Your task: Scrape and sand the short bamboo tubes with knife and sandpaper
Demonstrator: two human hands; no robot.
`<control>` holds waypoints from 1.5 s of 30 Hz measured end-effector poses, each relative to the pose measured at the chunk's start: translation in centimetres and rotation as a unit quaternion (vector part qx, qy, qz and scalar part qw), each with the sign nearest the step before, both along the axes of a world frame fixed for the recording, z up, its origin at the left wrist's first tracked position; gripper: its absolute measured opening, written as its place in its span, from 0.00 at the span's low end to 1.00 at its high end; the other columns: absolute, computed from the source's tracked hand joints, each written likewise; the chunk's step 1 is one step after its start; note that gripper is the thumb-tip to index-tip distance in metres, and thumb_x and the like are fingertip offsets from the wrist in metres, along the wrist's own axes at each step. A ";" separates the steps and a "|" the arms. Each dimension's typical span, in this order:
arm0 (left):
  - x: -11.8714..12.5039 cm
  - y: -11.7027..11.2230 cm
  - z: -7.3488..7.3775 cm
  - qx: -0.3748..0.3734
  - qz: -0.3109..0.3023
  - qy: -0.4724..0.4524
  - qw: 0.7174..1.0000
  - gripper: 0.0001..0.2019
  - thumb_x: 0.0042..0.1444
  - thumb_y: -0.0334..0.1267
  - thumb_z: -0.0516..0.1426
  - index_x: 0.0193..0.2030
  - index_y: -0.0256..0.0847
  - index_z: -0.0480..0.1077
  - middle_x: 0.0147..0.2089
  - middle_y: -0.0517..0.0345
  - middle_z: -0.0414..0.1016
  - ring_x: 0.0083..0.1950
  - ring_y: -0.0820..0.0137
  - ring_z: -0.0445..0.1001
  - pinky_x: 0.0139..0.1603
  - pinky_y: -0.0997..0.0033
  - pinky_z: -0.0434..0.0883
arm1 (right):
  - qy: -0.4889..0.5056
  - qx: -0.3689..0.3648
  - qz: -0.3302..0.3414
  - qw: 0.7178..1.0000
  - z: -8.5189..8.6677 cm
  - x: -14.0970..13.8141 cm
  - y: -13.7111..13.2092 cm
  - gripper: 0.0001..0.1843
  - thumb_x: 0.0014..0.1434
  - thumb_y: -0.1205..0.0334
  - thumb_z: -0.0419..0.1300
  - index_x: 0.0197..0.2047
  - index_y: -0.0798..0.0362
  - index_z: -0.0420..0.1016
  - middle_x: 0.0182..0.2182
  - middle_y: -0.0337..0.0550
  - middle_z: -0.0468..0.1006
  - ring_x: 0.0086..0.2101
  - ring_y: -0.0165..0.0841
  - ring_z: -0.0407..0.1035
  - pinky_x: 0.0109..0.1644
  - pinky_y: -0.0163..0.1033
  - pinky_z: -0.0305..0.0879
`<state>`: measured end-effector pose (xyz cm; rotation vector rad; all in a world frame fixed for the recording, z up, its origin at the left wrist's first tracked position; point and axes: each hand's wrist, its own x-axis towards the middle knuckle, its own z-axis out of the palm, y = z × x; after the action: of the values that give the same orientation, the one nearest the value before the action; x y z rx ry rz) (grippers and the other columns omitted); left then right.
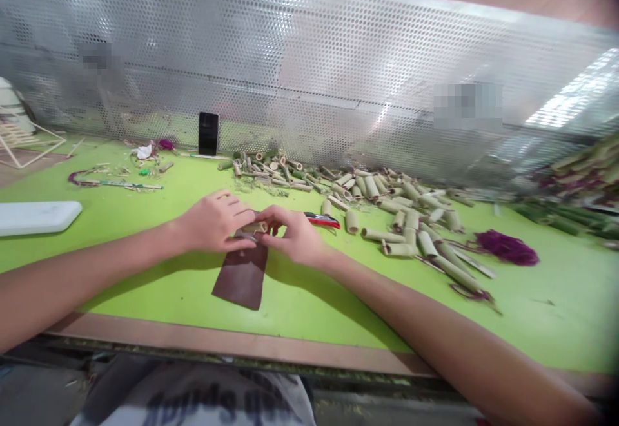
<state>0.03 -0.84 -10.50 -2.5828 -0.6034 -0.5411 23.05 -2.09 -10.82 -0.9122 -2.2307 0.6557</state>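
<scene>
My left hand [215, 222] and my right hand [293, 236] meet over the green tabletop [159, 284], fingers pinched together on a short bamboo tube [255, 227]. The tube lies at the top end of a brown sheet [243, 274] that spreads toward me on the table. Just behind my right hand lies a red and black utility knife [323, 220].
A heap of cut bamboo tubes [401, 210] spreads across the table to the right, with purple thread [506, 247] beside it. A black phone [208, 133] leans on the perforated metal wall [309, 78]. A white tray [36, 216] sits at far left, scraps [116, 178] behind it.
</scene>
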 end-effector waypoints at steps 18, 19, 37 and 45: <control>-0.7 0.4 -0.7 0.076 -0.071 -0.093 0.990 0.12 0.71 0.41 0.53 0.54 0.43 0.73 0.42 0.57 0.83 0.36 0.70 0.79 0.39 0.69 0.68 | -0.013 -0.013 0.000 1.000 0.1 -0.4 -0.3 0.06 0.57 0.64 0.62 0.39 0.54 0.77 0.27 0.38 0.78 0.26 0.28 0.69 0.31 0.33 0.64; -0.8 0.4 -0.6 0.073 -0.068 -0.093 0.991 0.11 0.70 0.41 0.53 0.53 0.43 0.74 0.42 0.57 0.83 0.35 0.70 0.79 0.38 0.69 0.68 | -0.006 -0.019 -0.003 1.000 0.1 -0.5 -0.3 0.06 0.57 0.64 0.62 0.39 0.54 0.78 0.27 0.38 0.78 0.27 0.28 0.69 0.31 0.33 0.64; 0.1 -0.4 -0.7 -0.321 -0.007 -0.171 0.931 0.19 0.70 0.48 0.46 0.32 0.40 0.67 0.27 0.61 0.71 0.28 0.70 0.69 0.30 0.71 0.62 | -0.113 0.216 0.012 0.970 -0.7 -0.4 -0.5 0.08 0.65 0.64 0.56 0.47 0.52 0.71 0.33 0.44 0.80 0.31 0.34 0.73 0.35 0.37 0.64; 0.5 -0.8 -0.6 -0.367 -0.030 -0.212 0.905 0.19 0.71 0.47 0.46 0.32 0.40 0.66 0.28 0.61 0.71 0.29 0.71 0.68 0.30 0.71 0.63 | -0.129 0.226 0.011 0.965 -0.7 -0.5 -0.7 0.05 0.68 0.59 0.55 0.45 0.50 0.68 0.33 0.44 0.79 0.31 0.34 0.72 0.34 0.37 0.63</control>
<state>0.57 -1.66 -11.13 -3.2087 -1.0360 -1.0860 22.59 -2.82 -11.57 -0.7691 -2.4735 0.0203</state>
